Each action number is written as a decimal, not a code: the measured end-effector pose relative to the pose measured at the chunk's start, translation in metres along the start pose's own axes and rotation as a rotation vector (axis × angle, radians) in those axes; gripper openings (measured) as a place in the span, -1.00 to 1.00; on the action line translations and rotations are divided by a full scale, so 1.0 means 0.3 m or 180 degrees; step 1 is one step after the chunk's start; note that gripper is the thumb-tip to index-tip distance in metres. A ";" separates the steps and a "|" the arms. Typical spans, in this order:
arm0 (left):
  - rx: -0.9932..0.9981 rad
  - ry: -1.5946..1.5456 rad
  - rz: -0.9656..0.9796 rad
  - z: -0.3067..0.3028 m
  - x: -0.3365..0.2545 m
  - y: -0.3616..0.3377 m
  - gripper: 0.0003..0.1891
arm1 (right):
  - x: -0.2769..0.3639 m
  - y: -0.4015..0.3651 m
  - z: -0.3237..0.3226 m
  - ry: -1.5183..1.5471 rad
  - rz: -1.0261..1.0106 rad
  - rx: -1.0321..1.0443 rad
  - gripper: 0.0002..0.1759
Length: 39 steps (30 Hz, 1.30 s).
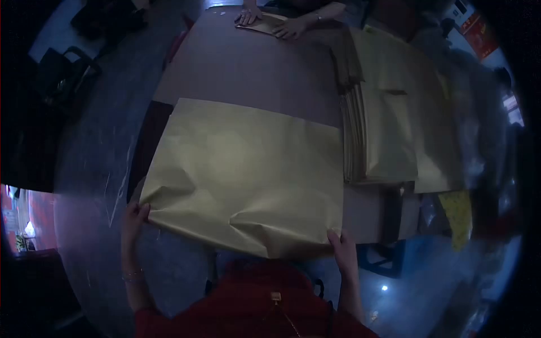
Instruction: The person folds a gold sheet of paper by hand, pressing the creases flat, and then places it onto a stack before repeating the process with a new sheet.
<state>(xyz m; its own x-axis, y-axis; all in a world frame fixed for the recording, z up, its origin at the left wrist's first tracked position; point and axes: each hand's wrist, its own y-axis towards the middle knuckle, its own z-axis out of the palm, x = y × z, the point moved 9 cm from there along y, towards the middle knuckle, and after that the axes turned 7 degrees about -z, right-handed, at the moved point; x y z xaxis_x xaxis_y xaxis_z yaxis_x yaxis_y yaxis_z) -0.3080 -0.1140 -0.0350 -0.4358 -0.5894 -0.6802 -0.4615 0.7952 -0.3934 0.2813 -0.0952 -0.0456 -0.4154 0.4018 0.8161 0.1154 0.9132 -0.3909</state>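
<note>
A large sheet of gold paper lies over the near part of the table, its front edge bent and creased past the table's edge. My left hand pinches the sheet's near left corner between thumb and fingers. At the near right corner, my right hand grips the paper with the thumb on top. Between my hands the near edge sags in folds. The fingers under the paper are hidden.
Across the brown table, another person's hands press on a small folded gold piece. On the right lies a stack of folded gold sheets. A blue stool and yellow patterned material are at the lower right.
</note>
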 end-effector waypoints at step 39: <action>0.1773 -0.0619 -0.0382 -0.159 -0.252 -0.093 -0.55 | 0.007 0.044 0.034 0.1216 0.1055 0.1101 -0.43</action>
<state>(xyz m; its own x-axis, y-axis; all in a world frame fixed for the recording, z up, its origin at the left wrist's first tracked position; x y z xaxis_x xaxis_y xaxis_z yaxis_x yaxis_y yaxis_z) -0.2991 -0.0983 0.0569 -0.2322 -0.6846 -0.6909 -0.0016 0.7106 -0.7036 0.2727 -0.0831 -0.0535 -0.0471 0.7153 0.6972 -0.1431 0.6860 -0.7134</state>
